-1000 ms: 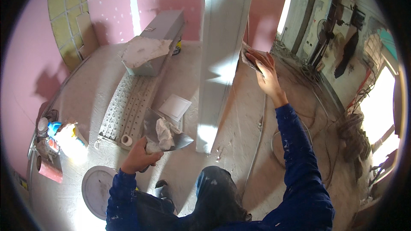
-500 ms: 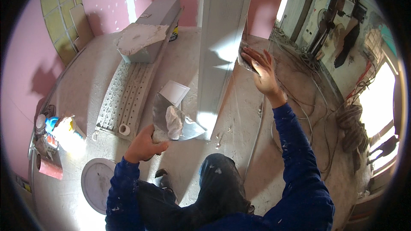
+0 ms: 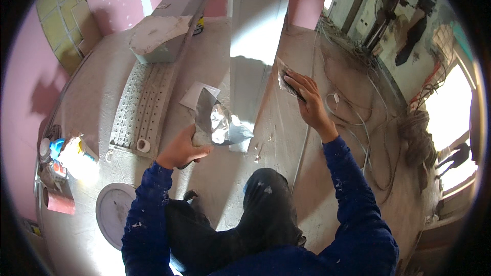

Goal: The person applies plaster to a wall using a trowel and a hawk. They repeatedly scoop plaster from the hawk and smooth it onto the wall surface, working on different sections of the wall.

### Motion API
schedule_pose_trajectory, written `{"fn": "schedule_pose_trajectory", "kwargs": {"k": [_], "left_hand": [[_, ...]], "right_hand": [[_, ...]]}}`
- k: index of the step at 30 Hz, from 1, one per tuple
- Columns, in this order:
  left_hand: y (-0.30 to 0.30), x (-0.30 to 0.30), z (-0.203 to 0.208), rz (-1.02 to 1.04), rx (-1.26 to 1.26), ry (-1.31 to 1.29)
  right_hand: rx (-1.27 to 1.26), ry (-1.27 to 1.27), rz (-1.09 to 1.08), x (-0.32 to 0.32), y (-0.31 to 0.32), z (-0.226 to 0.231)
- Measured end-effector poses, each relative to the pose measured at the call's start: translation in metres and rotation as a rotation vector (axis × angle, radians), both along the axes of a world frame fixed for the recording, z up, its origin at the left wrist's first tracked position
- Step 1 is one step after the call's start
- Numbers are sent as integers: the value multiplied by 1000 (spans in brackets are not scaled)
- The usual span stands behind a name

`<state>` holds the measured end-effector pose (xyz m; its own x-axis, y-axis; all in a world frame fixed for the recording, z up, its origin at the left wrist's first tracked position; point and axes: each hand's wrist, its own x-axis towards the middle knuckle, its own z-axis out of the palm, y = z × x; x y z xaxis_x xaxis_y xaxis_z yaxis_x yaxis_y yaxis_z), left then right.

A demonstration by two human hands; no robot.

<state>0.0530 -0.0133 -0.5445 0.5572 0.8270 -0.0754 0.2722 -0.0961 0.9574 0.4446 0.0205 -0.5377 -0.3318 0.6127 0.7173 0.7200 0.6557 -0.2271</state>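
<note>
My left hand point(image 3: 178, 148) is closed round the handle of a wide metal filling knife point(image 3: 205, 108). A pale lump of filler point(image 3: 220, 123) sits on its blade, lit by bright sun. My right hand point(image 3: 313, 106) grips a flat grey scraper point(image 3: 288, 83), its handle hidden in the palm. The scraper's tip is near the right edge of a tall pale grey boxed column point(image 3: 253, 36); whether it touches cannot be made out. The filling knife overlaps the column's lower end in view.
At left, a perforated metal plank point(image 3: 146, 105) carries a grey box section point(image 3: 179, 5) and a board offcut point(image 3: 158, 33). Nearby are a white tile-like plate point(image 3: 197, 94), a round grey lid point(image 3: 115, 209) and a pink roll point(image 3: 59, 201). Cables point(image 3: 358, 122) trail across the floor at right.
My left hand has moved slightly up and right with the loaded filling knife. My right hand has come down and slightly left, tilting the scraper. The whole view has shifted a little.
</note>
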Motion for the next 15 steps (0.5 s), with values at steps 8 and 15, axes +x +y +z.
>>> {"fn": "schedule_pose_trajectory", "kwargs": {"k": [8, 15], "left_hand": [[9, 8, -2, -37, 33, 72], [-1, 14, -5, -39, 19, 141]], "right_hand": [[-26, -69, -74, -12, 10, -29], [-286, 298, 150, -43, -80, -15]]}}
